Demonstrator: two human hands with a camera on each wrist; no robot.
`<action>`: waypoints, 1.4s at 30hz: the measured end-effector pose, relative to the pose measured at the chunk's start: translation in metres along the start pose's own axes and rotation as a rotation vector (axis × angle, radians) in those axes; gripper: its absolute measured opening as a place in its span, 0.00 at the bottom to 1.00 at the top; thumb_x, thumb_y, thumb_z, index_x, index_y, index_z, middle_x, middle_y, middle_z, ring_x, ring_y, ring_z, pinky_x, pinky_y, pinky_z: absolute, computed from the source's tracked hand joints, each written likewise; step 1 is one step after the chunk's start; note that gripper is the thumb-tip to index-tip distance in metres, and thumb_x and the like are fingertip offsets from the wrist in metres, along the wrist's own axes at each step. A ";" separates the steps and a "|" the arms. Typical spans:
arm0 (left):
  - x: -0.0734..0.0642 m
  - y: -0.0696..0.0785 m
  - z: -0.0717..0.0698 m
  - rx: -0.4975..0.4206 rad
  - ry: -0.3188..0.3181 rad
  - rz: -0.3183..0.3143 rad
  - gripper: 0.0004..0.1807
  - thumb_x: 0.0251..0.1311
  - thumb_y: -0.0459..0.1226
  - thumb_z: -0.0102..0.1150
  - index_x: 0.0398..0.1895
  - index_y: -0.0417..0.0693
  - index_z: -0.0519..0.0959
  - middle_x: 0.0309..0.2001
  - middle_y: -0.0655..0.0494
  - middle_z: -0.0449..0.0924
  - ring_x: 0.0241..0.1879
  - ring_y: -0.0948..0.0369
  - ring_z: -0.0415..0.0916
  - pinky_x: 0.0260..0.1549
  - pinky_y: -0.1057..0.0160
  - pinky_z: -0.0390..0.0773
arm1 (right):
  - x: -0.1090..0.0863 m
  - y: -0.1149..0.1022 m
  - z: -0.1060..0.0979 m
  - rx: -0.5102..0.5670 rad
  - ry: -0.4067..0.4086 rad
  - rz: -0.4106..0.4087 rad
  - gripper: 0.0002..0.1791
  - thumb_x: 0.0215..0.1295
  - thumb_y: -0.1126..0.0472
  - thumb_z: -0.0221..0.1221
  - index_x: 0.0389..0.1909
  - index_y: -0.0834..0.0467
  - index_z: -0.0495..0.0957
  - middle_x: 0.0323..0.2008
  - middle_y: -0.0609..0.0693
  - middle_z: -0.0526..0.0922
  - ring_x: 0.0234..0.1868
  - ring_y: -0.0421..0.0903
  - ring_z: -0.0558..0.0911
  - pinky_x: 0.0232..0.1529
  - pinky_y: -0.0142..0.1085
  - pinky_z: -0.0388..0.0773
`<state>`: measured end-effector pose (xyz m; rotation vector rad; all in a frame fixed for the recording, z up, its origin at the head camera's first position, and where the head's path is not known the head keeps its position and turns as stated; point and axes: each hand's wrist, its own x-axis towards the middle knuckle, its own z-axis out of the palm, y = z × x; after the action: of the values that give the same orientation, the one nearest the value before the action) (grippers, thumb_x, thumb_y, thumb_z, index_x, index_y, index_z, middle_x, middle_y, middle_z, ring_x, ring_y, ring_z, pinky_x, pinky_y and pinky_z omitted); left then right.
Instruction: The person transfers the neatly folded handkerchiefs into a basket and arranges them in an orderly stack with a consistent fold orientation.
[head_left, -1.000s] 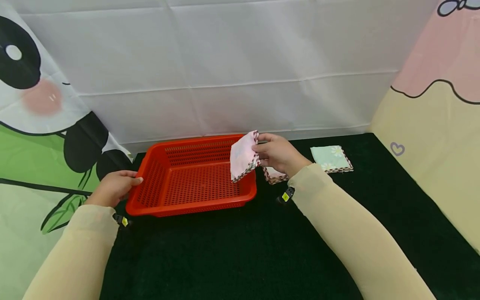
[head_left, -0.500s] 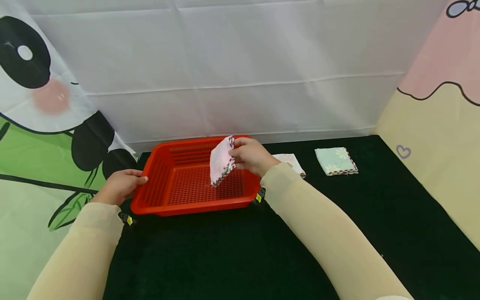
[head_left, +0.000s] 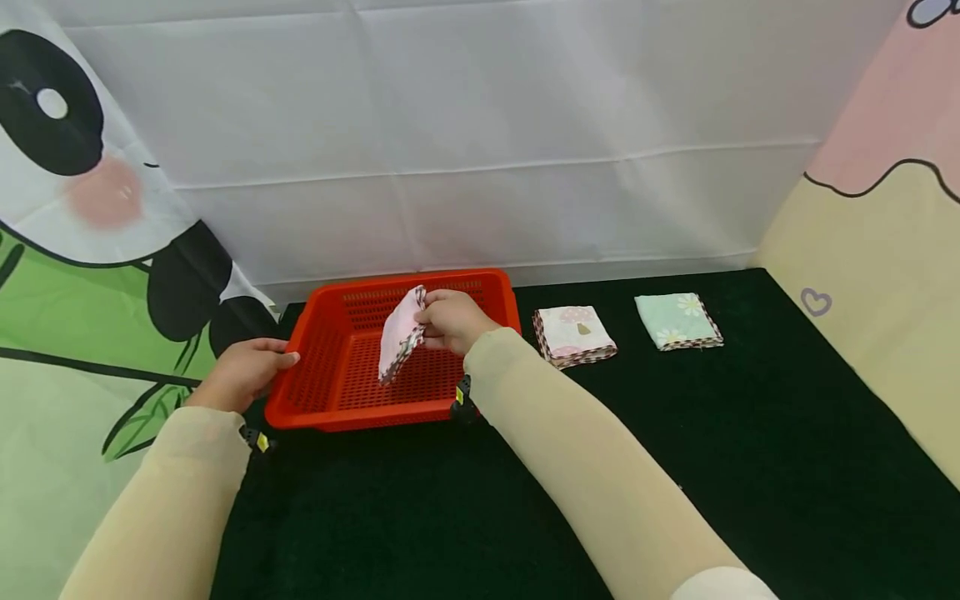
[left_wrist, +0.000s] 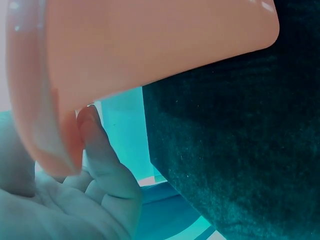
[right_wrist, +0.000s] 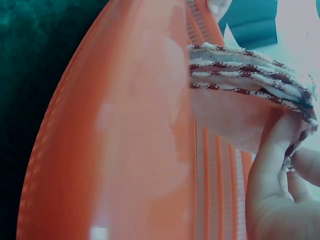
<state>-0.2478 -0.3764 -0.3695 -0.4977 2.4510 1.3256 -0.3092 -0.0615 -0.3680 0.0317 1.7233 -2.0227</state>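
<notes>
A red plastic basket with slotted walls stands on the dark green cloth. My left hand grips its left rim, thumb on top; in the left wrist view the fingers curl under that rim. Over the inside of the basket, my right hand pinches a folded pink handkerchief by its edge. The handkerchief hangs tilted, with a checked brown-and-white border. In the right wrist view its stacked folded layers show beyond the basket's near rim, and the thumb and fingers hold one end.
Right of the basket lies a folded white-and-pink handkerchief. Farther right is a folded mint-green handkerchief with daisies. A white sheet hangs behind the table, and printed cloths hang on both sides. The dark green table cover extends in front.
My right hand has carried the pink handkerchief leftward from the basket's right rim to over its middle. The white-and-pink handkerchief has come into full view. The left hand keeps its grip on the rim.
</notes>
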 end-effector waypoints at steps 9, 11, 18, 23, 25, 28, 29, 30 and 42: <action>-0.001 0.003 0.003 0.003 -0.003 -0.008 0.31 0.76 0.44 0.57 0.73 0.37 0.64 0.64 0.36 0.72 0.52 0.48 0.78 0.57 0.45 0.79 | 0.018 0.002 0.014 0.023 -0.067 0.059 0.32 0.74 0.69 0.59 0.76 0.59 0.64 0.45 0.54 0.81 0.40 0.48 0.81 0.57 0.49 0.79; -0.001 0.003 0.004 0.009 -0.005 -0.004 0.30 0.76 0.44 0.57 0.72 0.37 0.65 0.64 0.36 0.73 0.51 0.48 0.79 0.55 0.46 0.80 | 0.021 0.001 0.016 0.051 -0.082 0.088 0.33 0.74 0.69 0.59 0.77 0.57 0.64 0.46 0.54 0.81 0.41 0.48 0.81 0.56 0.47 0.79; 0.000 -0.001 0.009 0.016 0.003 -0.016 0.31 0.75 0.42 0.58 0.72 0.35 0.64 0.63 0.34 0.74 0.50 0.48 0.80 0.53 0.47 0.82 | 0.032 -0.005 0.026 0.120 -0.155 0.112 0.31 0.75 0.69 0.58 0.77 0.56 0.64 0.51 0.55 0.81 0.45 0.48 0.80 0.61 0.47 0.76; 0.002 -0.001 0.012 0.023 -0.002 -0.007 0.29 0.75 0.42 0.58 0.71 0.35 0.65 0.62 0.35 0.75 0.50 0.48 0.80 0.54 0.46 0.81 | 0.042 0.000 0.021 0.112 -0.114 0.144 0.29 0.75 0.69 0.57 0.75 0.57 0.66 0.49 0.55 0.81 0.45 0.49 0.81 0.59 0.46 0.77; 0.003 0.000 0.012 0.029 -0.003 0.002 0.29 0.75 0.42 0.58 0.71 0.35 0.66 0.61 0.36 0.76 0.50 0.48 0.80 0.53 0.47 0.81 | 0.045 0.003 0.016 0.114 -0.102 0.163 0.29 0.76 0.69 0.57 0.75 0.56 0.67 0.49 0.55 0.81 0.45 0.49 0.81 0.59 0.46 0.78; 0.003 0.003 0.012 0.035 0.005 0.013 0.28 0.75 0.42 0.58 0.70 0.35 0.66 0.61 0.36 0.75 0.49 0.49 0.80 0.52 0.47 0.82 | 0.047 0.006 0.012 0.113 -0.089 0.176 0.32 0.76 0.69 0.57 0.78 0.55 0.63 0.49 0.55 0.81 0.47 0.49 0.81 0.59 0.45 0.77; 0.003 0.004 0.011 0.038 0.008 0.014 0.28 0.75 0.42 0.58 0.70 0.35 0.66 0.61 0.36 0.75 0.50 0.48 0.80 0.52 0.47 0.82 | 0.046 0.007 0.010 0.103 -0.086 0.177 0.33 0.76 0.69 0.57 0.78 0.55 0.62 0.49 0.55 0.81 0.48 0.49 0.81 0.59 0.46 0.78; 0.002 0.005 0.010 0.042 0.010 0.015 0.28 0.75 0.42 0.58 0.70 0.35 0.66 0.61 0.36 0.75 0.50 0.48 0.79 0.53 0.47 0.82 | 0.046 0.007 0.010 0.092 -0.084 0.176 0.33 0.76 0.69 0.57 0.78 0.56 0.62 0.49 0.55 0.80 0.49 0.50 0.81 0.59 0.46 0.78; -0.003 0.003 0.001 0.045 0.017 0.012 0.29 0.75 0.42 0.58 0.71 0.34 0.66 0.61 0.35 0.74 0.50 0.48 0.79 0.53 0.47 0.81 | 0.047 0.015 -0.009 -0.142 0.050 0.226 0.16 0.73 0.69 0.60 0.59 0.65 0.78 0.48 0.59 0.79 0.48 0.54 0.82 0.47 0.43 0.85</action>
<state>-0.2465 -0.3739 -0.3669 -0.4857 2.4955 1.2735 -0.3478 -0.0705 -0.3987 0.2224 1.8018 -1.7481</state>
